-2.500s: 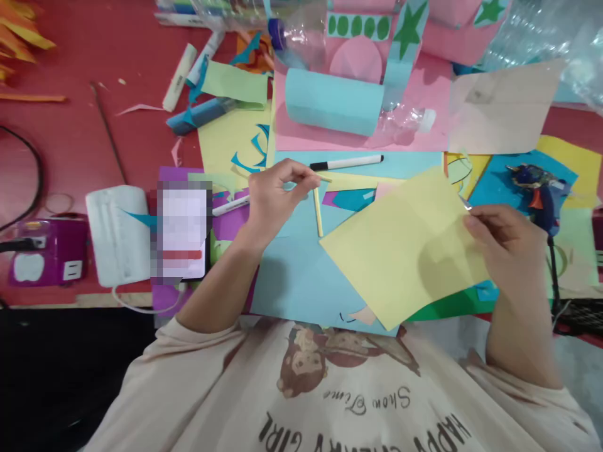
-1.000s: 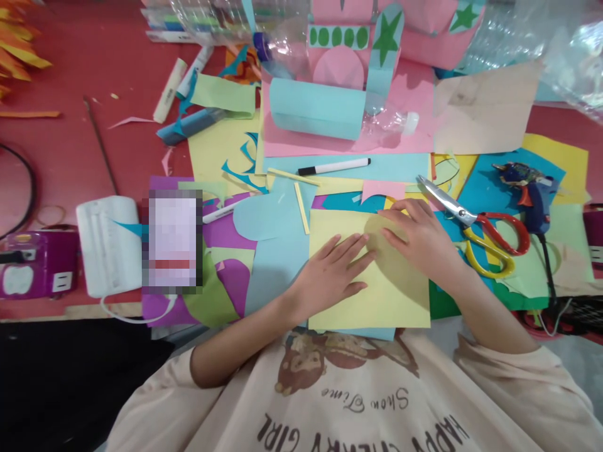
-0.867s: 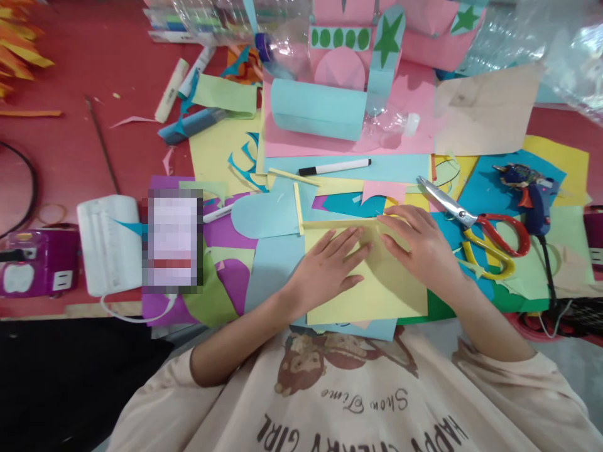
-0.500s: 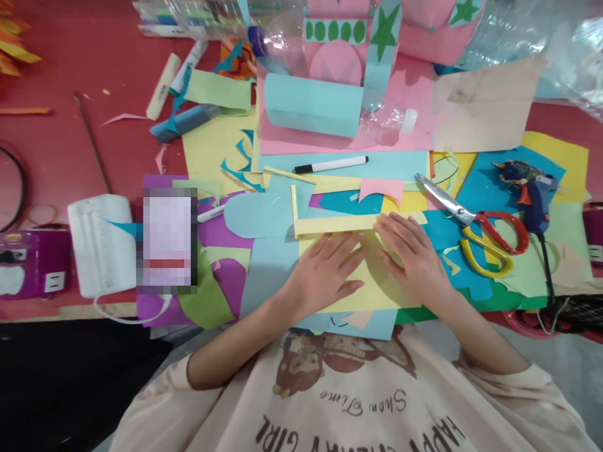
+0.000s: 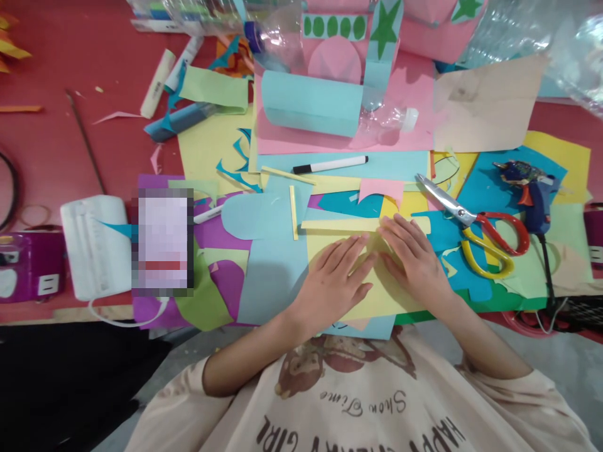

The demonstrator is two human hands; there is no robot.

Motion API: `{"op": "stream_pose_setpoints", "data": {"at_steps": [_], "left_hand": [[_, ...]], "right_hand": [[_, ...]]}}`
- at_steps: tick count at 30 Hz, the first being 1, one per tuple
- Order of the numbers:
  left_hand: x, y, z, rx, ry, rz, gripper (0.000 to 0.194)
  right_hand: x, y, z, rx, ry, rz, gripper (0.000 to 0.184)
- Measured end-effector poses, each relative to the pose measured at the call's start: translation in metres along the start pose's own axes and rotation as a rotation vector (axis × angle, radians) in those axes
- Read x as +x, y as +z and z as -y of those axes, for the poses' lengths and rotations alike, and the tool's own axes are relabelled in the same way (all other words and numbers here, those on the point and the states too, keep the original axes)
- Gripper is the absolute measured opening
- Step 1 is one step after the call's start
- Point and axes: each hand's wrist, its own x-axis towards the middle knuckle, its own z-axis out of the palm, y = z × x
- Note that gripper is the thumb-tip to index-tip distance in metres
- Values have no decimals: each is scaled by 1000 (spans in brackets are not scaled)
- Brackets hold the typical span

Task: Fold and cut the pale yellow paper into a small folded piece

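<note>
A pale yellow paper sheet (image 5: 377, 295) lies in front of me, with a narrow folded band (image 5: 339, 225) along its far edge. My left hand (image 5: 335, 276) rests flat on the sheet, fingers stretched toward the fold and thumb apart. On the right part of the band lie the outstretched fingers of my right hand (image 5: 414, 254). Neither hand grips anything. Just left of the band's end is a separate thin yellow strip (image 5: 294, 212), on light blue paper (image 5: 271, 270). Scissors (image 5: 471, 220) with red and yellow handles lie to the right of my right hand.
A black-capped marker (image 5: 330, 164) and a blue-wrapped plastic bottle (image 5: 311, 103) lie beyond the sheet. At the right is a blue glue gun (image 5: 534, 194) with its cord. A phone (image 5: 162, 242) and a white cabled device (image 5: 97, 248) are at left. Paper scraps surround everything.
The yellow sheet has shifted right, so its folded band now sits apart from the thin strip. My left hand has slid right with it; my right hand has barely moved.
</note>
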Motion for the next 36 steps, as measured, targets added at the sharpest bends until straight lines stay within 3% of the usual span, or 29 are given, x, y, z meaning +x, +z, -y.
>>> {"op": "stream_pose_setpoints", "data": {"at_steps": [2, 6, 10, 16, 31, 36], "left_hand": [[0, 0, 0, 14, -34, -29, 42], [-3, 9, 5, 50, -92, 45, 58], [-4, 13, 15, 48, -79, 76, 61], [-6, 11, 17, 81, -94, 71, 58], [-6, 12, 1, 64, -217, 65, 48], [-3, 11, 4, 49, -180, 64, 48]], "right_hand": [[-2, 1, -1, 8, 6, 5, 51], [-4, 3, -2, -20, 3, 12, 53], [-3, 6, -2, -58, -8, 78, 59], [-3, 10, -4, -73, -42, 96, 66], [-7, 8, 0, -45, 31, 167, 56], [-8, 9, 1, -58, 44, 168, 55]]}}
